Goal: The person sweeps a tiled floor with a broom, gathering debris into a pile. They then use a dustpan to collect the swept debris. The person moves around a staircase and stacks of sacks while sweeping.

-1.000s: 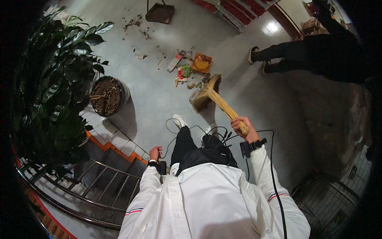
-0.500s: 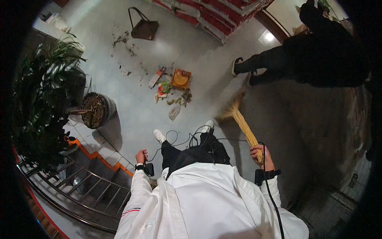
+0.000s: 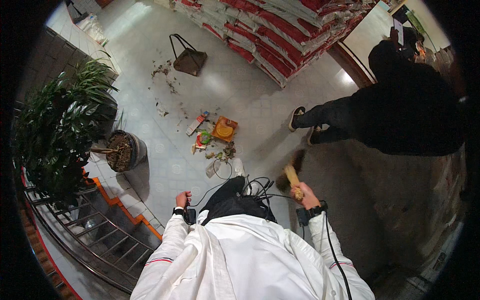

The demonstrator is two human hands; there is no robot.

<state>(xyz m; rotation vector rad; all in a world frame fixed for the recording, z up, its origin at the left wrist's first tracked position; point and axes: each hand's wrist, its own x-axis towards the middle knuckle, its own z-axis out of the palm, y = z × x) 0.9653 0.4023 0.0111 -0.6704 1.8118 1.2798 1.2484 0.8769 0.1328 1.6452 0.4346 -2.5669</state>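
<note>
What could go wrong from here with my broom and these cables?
The loose black cables by the white shoes might snag a step. The straw broom in the right hand could flick dirt toward the other person's shoe nearby. The orange package and dark scraps lie on the floor ahead, so a stray foot might scatter them.
</note>
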